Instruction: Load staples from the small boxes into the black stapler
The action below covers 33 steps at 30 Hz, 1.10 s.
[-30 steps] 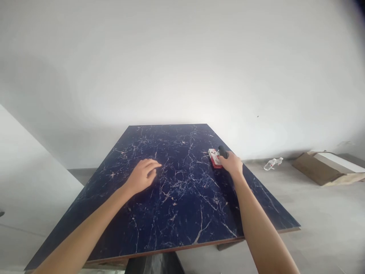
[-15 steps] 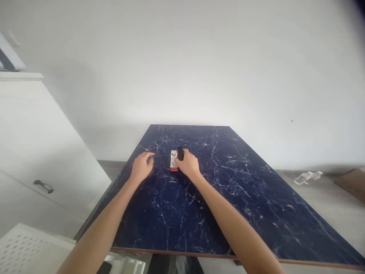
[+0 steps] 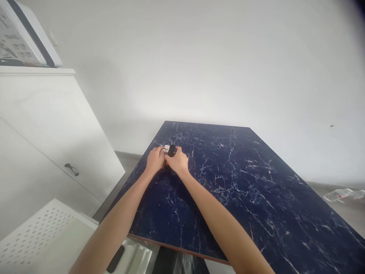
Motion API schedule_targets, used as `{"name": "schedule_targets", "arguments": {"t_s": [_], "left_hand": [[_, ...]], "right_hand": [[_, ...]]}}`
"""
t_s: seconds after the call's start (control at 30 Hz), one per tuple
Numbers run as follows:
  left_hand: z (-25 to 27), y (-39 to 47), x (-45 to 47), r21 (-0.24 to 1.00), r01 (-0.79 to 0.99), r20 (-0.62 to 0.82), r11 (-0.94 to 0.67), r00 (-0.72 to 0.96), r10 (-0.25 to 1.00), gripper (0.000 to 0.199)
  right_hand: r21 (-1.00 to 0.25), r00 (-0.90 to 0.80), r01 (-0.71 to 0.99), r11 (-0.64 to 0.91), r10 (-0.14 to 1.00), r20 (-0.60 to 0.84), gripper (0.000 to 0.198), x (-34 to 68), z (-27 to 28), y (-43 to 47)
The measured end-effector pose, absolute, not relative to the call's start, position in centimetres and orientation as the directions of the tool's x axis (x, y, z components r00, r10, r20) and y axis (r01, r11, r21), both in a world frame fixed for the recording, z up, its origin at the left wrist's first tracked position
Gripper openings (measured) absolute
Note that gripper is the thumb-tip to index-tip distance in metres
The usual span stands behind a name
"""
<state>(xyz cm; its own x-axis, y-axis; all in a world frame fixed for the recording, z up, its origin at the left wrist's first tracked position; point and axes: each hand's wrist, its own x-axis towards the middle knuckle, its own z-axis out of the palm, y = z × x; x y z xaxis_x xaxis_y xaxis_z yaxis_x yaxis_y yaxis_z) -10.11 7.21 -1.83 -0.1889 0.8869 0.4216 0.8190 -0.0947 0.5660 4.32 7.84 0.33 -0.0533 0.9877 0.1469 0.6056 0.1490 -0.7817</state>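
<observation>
A small white printed box [image 3: 167, 148] is between my two hands, over the far left part of the dark blue marbled table [image 3: 228, 198]. My left hand [image 3: 155, 160] grips its left side, with the fingertips at its upper edge. My right hand [image 3: 179, 161] is closed on a small black block-like object [image 3: 171, 150] that is pressed against the box's right side. A bit of orange shows low between the hands. My fingers cover most of the box and the lower end of the black object.
To the left stands a white cabinet [image 3: 42, 133] with a dark handle, a white printed case [image 3: 28, 34] on top. A white perforated piece [image 3: 42, 232] is at the lower left. Clear plastic bottles [image 3: 342, 195] lie on the floor at right. A pale wall rises behind the table.
My left hand has moved in from beside the box and now grips it. The right hand keeps the black object. My view has turned left, so the table appears further right.
</observation>
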Motion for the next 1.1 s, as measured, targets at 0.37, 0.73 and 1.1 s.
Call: {"name": "schedule_targets", "arguments": {"t_s": [0.37, 0.73, 1.1], "left_hand": [[0.1, 6.8, -12.3, 0.558, 0.826, 0.385, -0.078, -0.175, 0.906, 0.045], [-1.0, 5.4, -9.5, 0.285, 0.957, 0.433, 0.045, -0.171, 0.885, 0.053], [-1.2, 5.8, -10.1, 0.285, 0.956, 0.391, -0.067, -0.053, 0.919, 0.054]], "right_hand": [[-0.851, -0.030, 0.465, 0.242, 0.966, 0.258, 0.037, 7.4, -2.2, 9.0], [-0.801, -0.242, 0.471, 0.371, 0.927, 0.287, 0.041, 6.0, -1.6, 11.7], [-0.774, -0.270, 0.514, 0.369, 0.927, 0.262, 0.062, 6.4, -3.2, 14.3]]}}
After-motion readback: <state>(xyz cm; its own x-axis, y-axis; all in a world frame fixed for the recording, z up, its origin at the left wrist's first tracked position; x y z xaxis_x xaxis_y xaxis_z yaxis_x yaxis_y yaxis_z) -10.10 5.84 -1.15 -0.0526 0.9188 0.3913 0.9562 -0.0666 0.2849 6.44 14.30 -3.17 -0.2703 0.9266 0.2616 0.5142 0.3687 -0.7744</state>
